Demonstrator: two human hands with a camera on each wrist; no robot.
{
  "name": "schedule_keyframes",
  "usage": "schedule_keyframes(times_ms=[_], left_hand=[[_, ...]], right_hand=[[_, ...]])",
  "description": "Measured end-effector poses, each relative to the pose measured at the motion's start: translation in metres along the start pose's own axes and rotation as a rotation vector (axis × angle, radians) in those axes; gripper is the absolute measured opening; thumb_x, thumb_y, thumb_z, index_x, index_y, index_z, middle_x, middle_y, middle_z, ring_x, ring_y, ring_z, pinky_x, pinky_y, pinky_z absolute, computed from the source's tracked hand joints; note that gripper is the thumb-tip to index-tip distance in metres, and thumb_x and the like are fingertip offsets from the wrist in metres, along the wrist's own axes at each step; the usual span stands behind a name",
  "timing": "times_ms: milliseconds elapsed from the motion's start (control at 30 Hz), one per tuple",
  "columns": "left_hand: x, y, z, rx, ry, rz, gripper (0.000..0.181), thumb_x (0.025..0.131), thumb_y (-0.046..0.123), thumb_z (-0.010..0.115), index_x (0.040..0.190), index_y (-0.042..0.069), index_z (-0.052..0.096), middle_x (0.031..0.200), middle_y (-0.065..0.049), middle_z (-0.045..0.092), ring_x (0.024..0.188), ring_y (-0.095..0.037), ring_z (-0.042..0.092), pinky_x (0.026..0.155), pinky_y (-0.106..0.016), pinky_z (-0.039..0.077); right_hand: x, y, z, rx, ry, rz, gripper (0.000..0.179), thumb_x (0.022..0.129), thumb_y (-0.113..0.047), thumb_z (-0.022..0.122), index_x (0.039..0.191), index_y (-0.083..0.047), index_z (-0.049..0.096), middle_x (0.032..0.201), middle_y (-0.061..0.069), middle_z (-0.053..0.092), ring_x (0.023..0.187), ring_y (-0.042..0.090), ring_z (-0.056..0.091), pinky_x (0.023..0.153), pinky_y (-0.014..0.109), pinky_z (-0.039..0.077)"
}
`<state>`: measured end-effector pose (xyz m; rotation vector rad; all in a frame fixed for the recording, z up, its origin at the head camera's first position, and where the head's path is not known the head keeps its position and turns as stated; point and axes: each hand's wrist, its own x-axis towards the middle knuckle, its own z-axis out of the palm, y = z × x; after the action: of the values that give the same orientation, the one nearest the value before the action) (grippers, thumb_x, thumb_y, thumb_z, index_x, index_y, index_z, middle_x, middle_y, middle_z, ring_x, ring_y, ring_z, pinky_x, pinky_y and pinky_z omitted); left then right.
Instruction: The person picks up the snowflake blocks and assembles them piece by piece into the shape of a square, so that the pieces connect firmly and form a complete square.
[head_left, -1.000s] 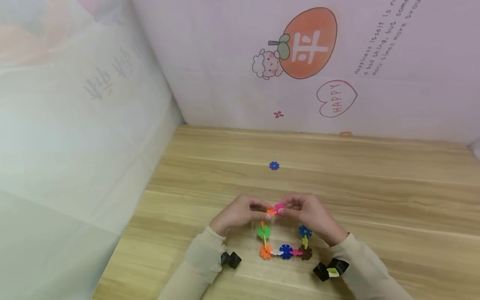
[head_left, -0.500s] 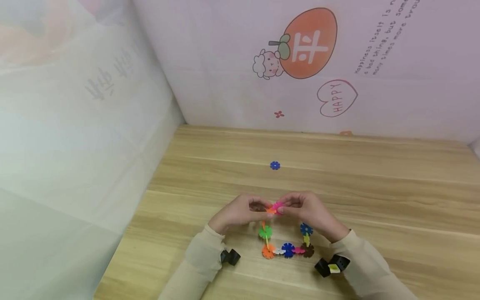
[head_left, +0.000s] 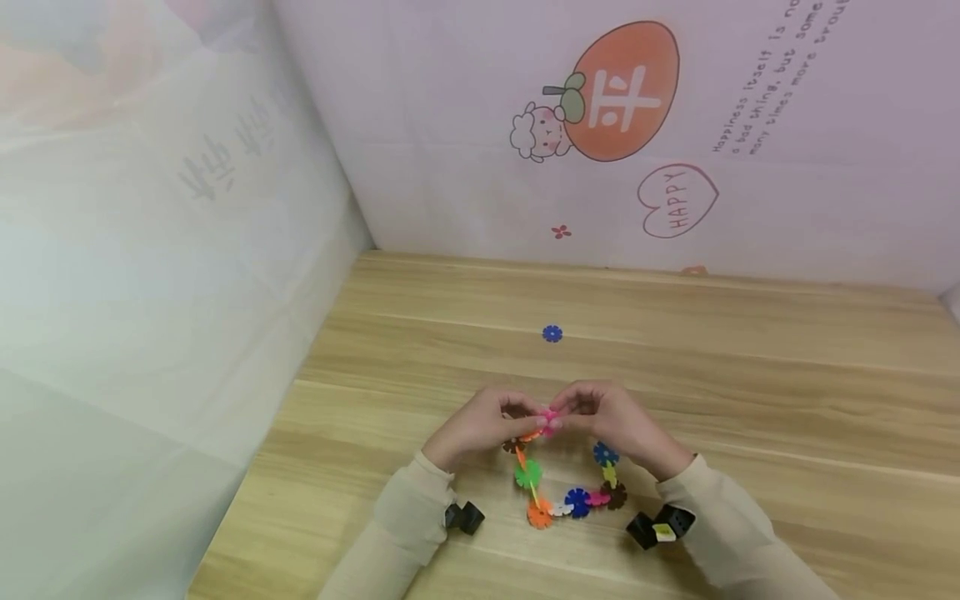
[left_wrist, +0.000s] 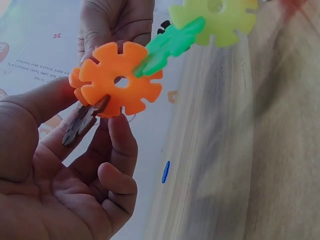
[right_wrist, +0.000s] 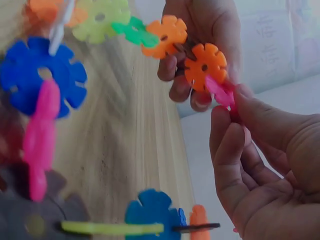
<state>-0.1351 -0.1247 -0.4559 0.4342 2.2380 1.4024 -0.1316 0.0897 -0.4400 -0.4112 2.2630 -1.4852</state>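
Observation:
Both hands meet over a chain of slotted plastic snowflake discs above the table. My right hand pinches a pink disc between thumb and fingers; the pink disc's edge overlaps an orange disc. Thumb and fingers of my left hand hold that orange disc from the other side. A brown disc joins it to another orange disc, followed by green and yellow-green ones. In the head view, the chain bends through a blue disc to a lighter blue disc near my right hand.
A loose blue disc lies on the wooden table beyond the hands. Printed cloth hangs behind the table and along its left side. Black wrist devices sit below each forearm.
The pink disc has shifted slightly left and turned between the fingers. The chain's left side has swung, its lower left corner sinking a little. The loose blue disc stays where it lies.

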Motion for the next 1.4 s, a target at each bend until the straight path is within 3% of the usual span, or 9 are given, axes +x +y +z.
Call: schedule_keyframes(times_ms=[300,667,1033,1400], left_hand=[[-0.002,0.0,-0.006,0.052,0.016,-0.015,0.015,0.086,0.029,0.066,0.095,0.018,0.072,0.092,0.008,0.067,0.084,-0.008,0.058,0.074,-0.024,0.049],[-0.005,-0.002,-0.008,0.054,0.027,-0.049,0.011,0.086,0.027,0.066,0.091,0.018,0.071,0.088,0.008,0.066,0.083,-0.008,0.058,0.074,-0.025,0.049],[-0.005,-0.001,-0.008,0.03,0.021,-0.066,0.013,0.086,0.028,0.067,0.091,0.017,0.071,0.088,0.008,0.067,0.079,-0.006,0.058,0.07,-0.022,0.049],[-0.005,0.003,-0.011,0.031,0.019,-0.082,0.013,0.086,0.03,0.067,0.091,0.018,0.072,0.088,0.009,0.067,0.08,-0.005,0.058,0.07,-0.022,0.049]], right_hand=[[0.018,0.002,-0.017,-0.075,0.043,0.05,0.036,0.086,-0.035,0.066,0.11,-0.008,0.065,0.103,0.006,0.068,0.096,0.023,0.064,0.082,0.038,0.053],[0.069,0.006,-0.043,-0.414,0.183,-0.053,0.034,0.089,-0.026,0.064,0.115,-0.004,0.064,0.107,0.012,0.068,0.098,0.026,0.064,0.084,0.042,0.053],[0.107,0.01,-0.046,-0.583,0.143,-0.025,0.035,0.085,-0.018,0.068,0.114,0.001,0.063,0.107,0.017,0.067,0.098,0.03,0.063,0.087,0.044,0.051],[0.125,0.016,-0.045,-0.676,0.118,-0.009,0.043,0.083,-0.019,0.07,0.116,0.005,0.058,0.106,0.022,0.066,0.097,0.034,0.063,0.085,0.045,0.051]])
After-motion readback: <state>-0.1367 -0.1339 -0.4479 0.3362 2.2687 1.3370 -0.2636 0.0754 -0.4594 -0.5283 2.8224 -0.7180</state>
